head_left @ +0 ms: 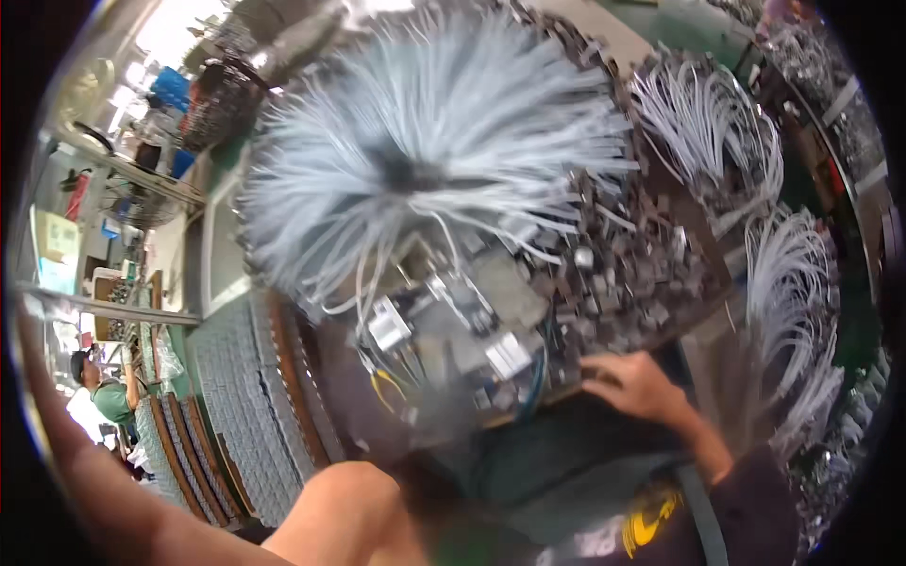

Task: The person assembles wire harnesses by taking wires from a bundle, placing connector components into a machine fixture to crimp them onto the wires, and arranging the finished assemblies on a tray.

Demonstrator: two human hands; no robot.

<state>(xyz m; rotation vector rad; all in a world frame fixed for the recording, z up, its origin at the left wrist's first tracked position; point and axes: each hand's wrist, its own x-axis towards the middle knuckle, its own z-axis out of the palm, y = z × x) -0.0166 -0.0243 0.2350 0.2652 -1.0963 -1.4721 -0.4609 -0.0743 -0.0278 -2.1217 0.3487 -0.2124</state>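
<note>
My right hand point(637, 385) is at the near edge of the desk point(332, 373), fingers bent beside the heap of small metal parts point(632, 274), and I cannot tell whether it pinches one; my left hand is out of view. The big fan of white cables point(462, 104) spreads across the far side, with two white blocks point(509, 356) nearer me, left of my right hand.

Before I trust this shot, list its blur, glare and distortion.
Head view: the large fanned white wire bundle streaks with blur; head view: glare burns out the upper-left background; head view: fisheye curvature within dark rounded edges; head view: right hand slightly soft.
</note>
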